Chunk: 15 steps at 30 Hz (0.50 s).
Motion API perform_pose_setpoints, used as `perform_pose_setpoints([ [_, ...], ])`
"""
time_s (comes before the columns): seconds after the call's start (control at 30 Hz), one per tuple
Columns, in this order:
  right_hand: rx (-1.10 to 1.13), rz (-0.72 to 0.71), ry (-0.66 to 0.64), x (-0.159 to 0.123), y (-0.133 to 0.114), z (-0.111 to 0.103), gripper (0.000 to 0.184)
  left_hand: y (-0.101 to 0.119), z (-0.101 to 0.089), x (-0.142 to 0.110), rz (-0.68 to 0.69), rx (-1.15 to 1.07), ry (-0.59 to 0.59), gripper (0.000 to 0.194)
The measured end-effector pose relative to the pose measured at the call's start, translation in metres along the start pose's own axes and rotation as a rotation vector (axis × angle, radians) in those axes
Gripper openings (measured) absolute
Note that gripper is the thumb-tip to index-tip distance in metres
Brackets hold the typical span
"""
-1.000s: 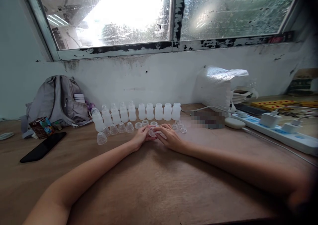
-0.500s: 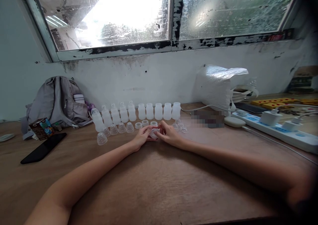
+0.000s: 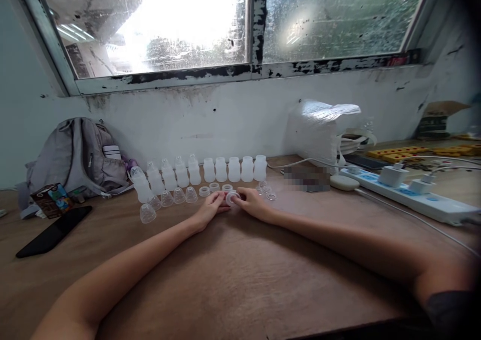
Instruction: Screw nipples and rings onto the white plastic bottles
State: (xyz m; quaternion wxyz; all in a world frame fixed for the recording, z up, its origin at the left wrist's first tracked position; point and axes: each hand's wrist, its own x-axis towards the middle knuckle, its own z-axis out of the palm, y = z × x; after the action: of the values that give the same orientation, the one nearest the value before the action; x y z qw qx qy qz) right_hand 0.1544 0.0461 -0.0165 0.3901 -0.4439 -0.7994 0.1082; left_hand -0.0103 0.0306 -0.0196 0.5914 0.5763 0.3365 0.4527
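Note:
Between my two hands is a whitish, translucent bottle collar ring (image 3: 231,198), its round opening turned towards me. My left hand (image 3: 210,208) closes on its left edge with thumb and fingers. Opposite, my right hand (image 3: 252,204) pinches the right side, the thumb lying over the ring. Whether a teat sits inside it is too small to tell. Just behind my hands lie several white collar rings (image 3: 204,192). Thin clear rings (image 3: 270,197) are to the right of my right hand. Clear domed caps (image 3: 179,196) stand to the left.
Behind, a row holds open white bottles (image 3: 234,170) and bottles with teats fitted (image 3: 181,172). A black phone (image 3: 54,232), a drink carton (image 3: 51,201) and a grey backpack (image 3: 77,159) occupy the left. On the right are a power strip (image 3: 436,200) and a white bag (image 3: 319,134).
My fingers have shifted on the collar ring, which now faces me more openly, with my right thumb over it. The whole view has swung slightly, moving the scene leftward.

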Motion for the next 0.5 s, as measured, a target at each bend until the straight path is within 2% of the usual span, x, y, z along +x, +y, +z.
perform_pose_setpoints([
  [0.2, -0.012, -0.029, -0.034, -0.001, 0.002, 0.002, 0.023, -0.002, -0.002, -0.002, 0.175, 0.249, -0.051, 0.027],
  [0.4, 0.024, -0.031, -0.082, -0.002, -0.001, 0.004, 0.024, 0.008, 0.000, -0.011, 0.301, 0.492, 0.017, 0.024],
  [0.5, 0.038, -0.019, -0.090, -0.002, -0.003, 0.005, 0.024, 0.010, 0.000, -0.013, 0.334, 0.540, 0.024, 0.022],
])
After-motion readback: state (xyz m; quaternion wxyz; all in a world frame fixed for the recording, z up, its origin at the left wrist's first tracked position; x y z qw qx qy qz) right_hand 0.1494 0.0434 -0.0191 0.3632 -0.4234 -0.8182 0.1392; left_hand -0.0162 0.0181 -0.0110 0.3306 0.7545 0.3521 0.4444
